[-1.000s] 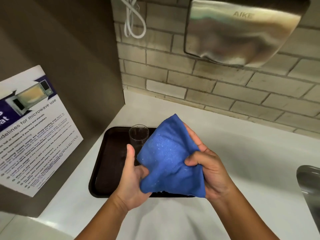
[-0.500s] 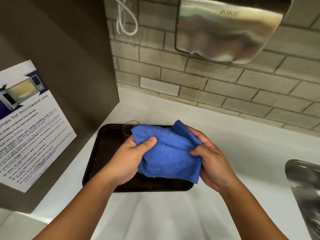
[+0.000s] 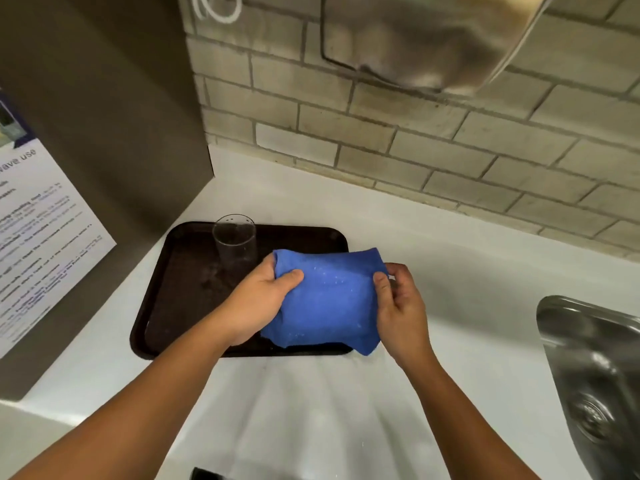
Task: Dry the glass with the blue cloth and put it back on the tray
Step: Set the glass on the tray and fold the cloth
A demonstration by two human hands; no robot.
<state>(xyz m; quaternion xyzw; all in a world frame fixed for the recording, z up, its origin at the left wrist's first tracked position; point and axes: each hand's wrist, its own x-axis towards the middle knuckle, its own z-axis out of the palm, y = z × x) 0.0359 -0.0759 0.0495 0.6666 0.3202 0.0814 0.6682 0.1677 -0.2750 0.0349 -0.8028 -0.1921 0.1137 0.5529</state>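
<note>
A clear glass (image 3: 235, 241) stands upright on the dark brown tray (image 3: 173, 289), near its far edge. The blue cloth (image 3: 325, 299) is stretched between both hands over the tray's right half. My left hand (image 3: 258, 303) grips the cloth's left edge, just in front of the glass and not touching it. My right hand (image 3: 398, 306) pinches the cloth's right edge with thumb and fingers. The cloth hides the tray's near right part.
A brown partition with a microwave-use poster (image 3: 38, 244) stands left of the tray. A brick wall (image 3: 415, 147) with a metal hand dryer (image 3: 433, 39) rises behind the white counter (image 3: 450, 265). A steel sink (image 3: 595, 382) sits at the right.
The cloth has been lowered and spread wider between both hands. The glass, partly hidden before, now stands in full view. My head has tilted down and nearer.
</note>
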